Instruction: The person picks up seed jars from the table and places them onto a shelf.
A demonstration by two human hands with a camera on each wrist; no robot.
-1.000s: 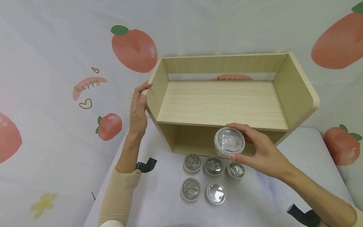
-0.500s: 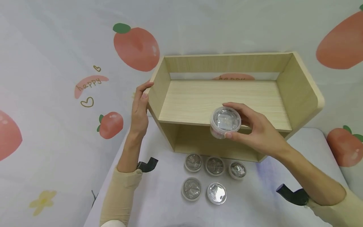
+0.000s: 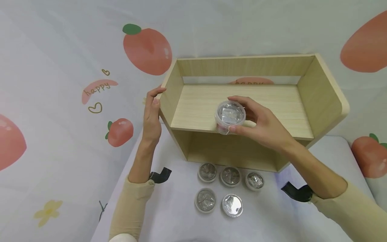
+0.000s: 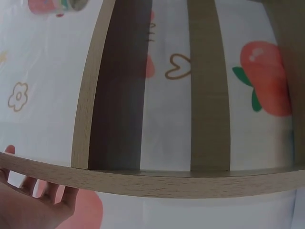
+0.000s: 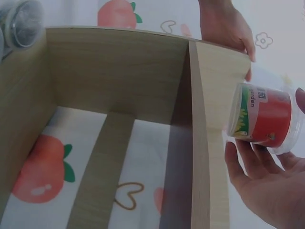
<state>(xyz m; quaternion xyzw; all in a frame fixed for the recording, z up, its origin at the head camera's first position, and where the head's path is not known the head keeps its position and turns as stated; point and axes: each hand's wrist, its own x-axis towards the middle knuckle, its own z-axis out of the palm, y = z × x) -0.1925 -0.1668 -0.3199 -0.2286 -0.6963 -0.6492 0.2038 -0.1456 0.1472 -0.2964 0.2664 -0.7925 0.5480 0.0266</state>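
A two-tier wooden shelf stands against the backdrop. My left hand grips the front edge of its left side panel, fingers outside; the thumb tip shows over the edge in the left wrist view. My right hand holds a clear plastic jar between thumb and fingers, at the front of the upper board. In the right wrist view the jar has a red and green label and is apart from the wood. Its lid faces up in the head view, with something silvery beneath it.
Several similar round jars stand in two rows on the white cloth before the shelf's lower compartment. The shelf's right side panel rises beside the right forearm. A fruit-printed backdrop hangs behind.
My right hand has raised the jar from in front of the lower compartment to the upper board's level, moving slightly left. The left hand keeps its grip on the side panel.
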